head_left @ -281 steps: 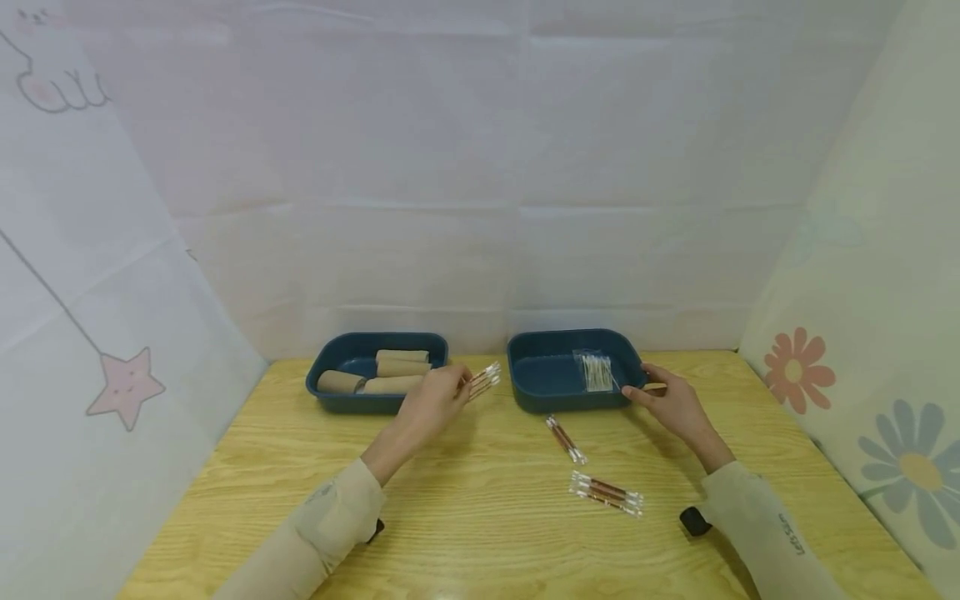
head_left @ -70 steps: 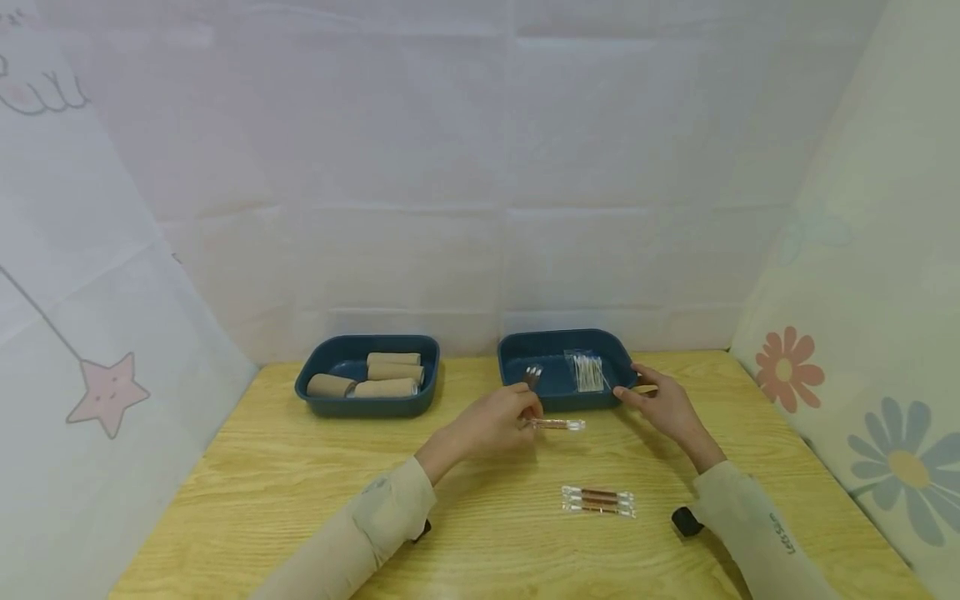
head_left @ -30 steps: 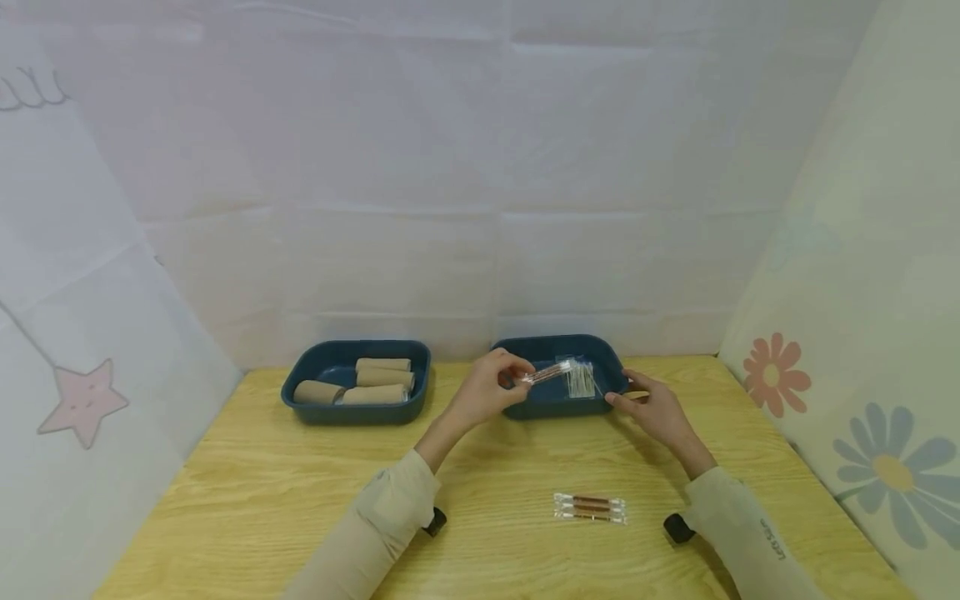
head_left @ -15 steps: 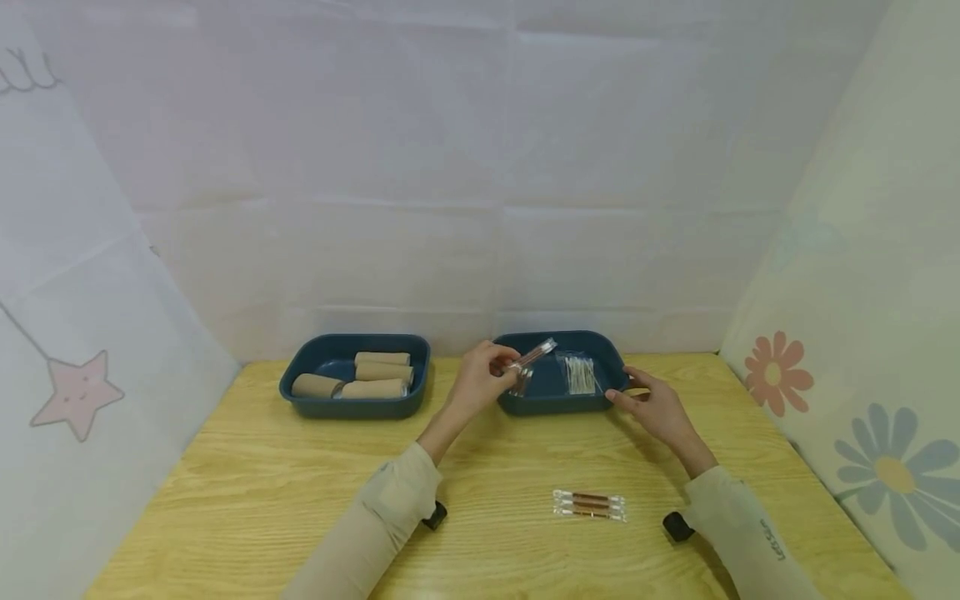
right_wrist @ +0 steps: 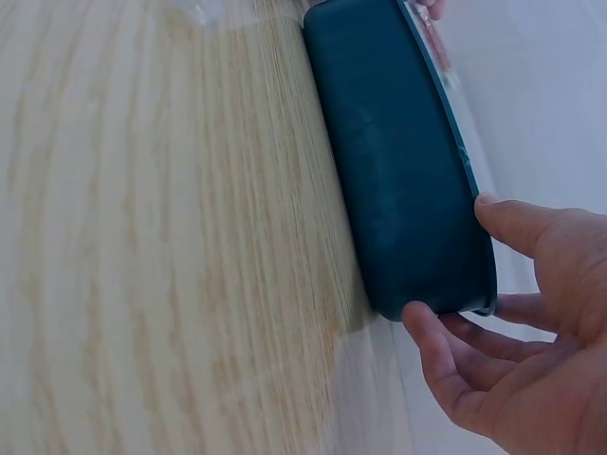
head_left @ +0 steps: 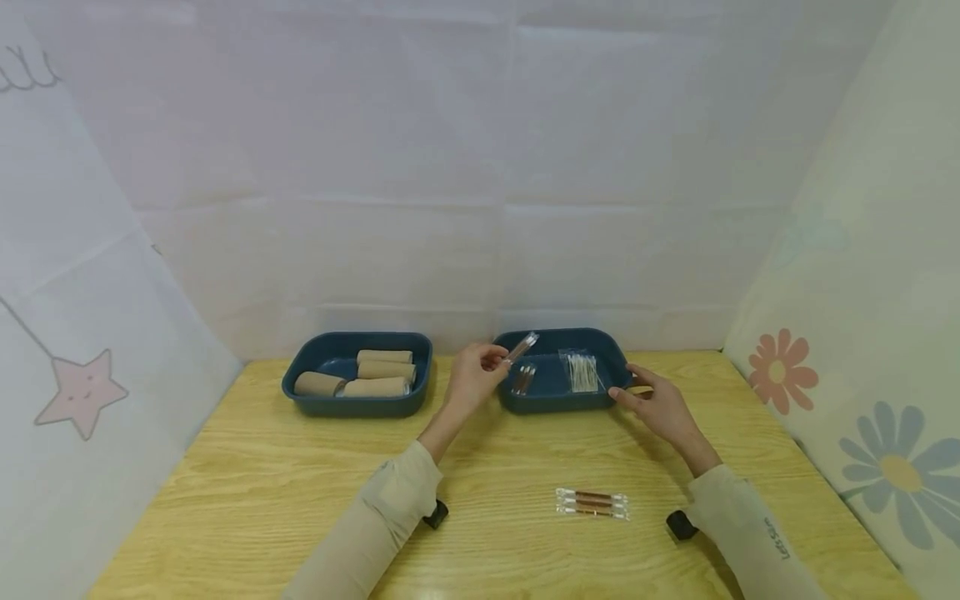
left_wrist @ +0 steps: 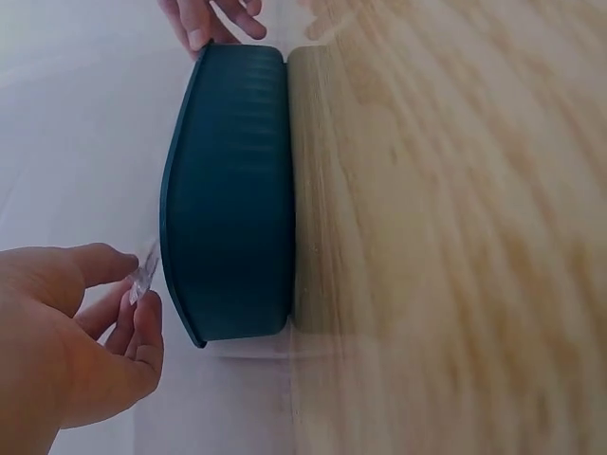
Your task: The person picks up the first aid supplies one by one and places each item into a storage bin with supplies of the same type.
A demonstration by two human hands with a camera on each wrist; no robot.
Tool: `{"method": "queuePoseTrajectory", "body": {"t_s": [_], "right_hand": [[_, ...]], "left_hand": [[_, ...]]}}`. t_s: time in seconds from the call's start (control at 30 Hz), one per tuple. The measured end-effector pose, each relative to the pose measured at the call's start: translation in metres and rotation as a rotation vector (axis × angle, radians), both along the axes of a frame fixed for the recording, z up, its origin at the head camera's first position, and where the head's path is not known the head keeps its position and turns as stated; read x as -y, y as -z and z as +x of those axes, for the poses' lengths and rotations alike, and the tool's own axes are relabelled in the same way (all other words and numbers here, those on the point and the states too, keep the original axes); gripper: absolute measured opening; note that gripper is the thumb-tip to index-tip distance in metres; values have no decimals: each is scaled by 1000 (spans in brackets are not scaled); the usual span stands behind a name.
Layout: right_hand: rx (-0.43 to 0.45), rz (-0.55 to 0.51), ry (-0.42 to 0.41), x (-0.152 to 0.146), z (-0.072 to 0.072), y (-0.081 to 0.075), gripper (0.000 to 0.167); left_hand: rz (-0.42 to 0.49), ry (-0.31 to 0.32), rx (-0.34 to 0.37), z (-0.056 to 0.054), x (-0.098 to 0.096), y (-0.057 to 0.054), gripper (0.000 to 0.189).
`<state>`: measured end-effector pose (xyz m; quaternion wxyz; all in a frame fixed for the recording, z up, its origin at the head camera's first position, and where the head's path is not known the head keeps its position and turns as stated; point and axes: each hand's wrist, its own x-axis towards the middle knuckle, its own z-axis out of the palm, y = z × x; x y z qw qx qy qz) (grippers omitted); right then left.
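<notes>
My left hand point(head_left: 474, 373) pinches a clear-wrapped pack of brown-stick cotton swabs point(head_left: 522, 345) between thumb and fingers, tilted over the left end of the right-hand blue tray point(head_left: 562, 405). Inside that tray, a similar pack of brown-stick swabs point(head_left: 523, 380) lies at the left and a clear bag of white cotton swabs point(head_left: 582, 372) toward the right. My right hand point(head_left: 663, 410) grips the tray's right end; in the right wrist view, its thumb is on the rim and its fingers point(right_wrist: 436, 365) curl below the end wall.
Several brown-stick swabs in clear wrap point(head_left: 592, 503) lie on the wooden table point(head_left: 337, 492) in front of the tray. Another blue tray point(head_left: 352, 407), at the left, holds several tan rolls point(head_left: 386, 370). A white cloth wall point(head_left: 405, 250) stands close behind both trays.
One swab pack was laid in the right tray, and the pack in front of it was picked up from the table. Lately the left hand has tilted this pack steeper. The right hand stays put.
</notes>
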<state>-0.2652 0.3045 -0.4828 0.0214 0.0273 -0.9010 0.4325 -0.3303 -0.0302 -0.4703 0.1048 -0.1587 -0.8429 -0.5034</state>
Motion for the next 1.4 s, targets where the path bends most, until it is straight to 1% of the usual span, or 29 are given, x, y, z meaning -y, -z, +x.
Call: {"method": "queuePoseTrajectory", "body": {"t_s": [0.17,0.27,0.37,0.53,0.6,0.83,1.0,1.17,1.33,1.4], "right_hand": [[-1,2,-6,-2,-1,0,87],[1,-4,-6,-2,-1,1,87],[7,-7,-6,-2,-1,1,86],[4,-7,-5,-1,-2,0,86],[1,-6,-6,-1,-2,-1,85],[6,2,-6,-2,-3,1,85],[2,4,-4,-3,-4,0,85],[0,8,-8,-3,-3,1,87],[-1,4,-11,-3,-2,2,87],[-3,8,-10,-4,-2,0,87]], "left_hand": [[-43,-6,20,1,0,2,14],[-32,4,10,1,0,3,16],[-8,9,7,1,0,4,22],[4,26,33,0,2,5,34],[1,29,38,0,2,5,32],[-18,32,43,3,5,3,17],[-38,51,20,7,6,1,15],[-59,90,-17,13,7,-3,14],[-71,166,-52,23,7,-6,17],[-95,195,-70,27,4,-7,18]]}}
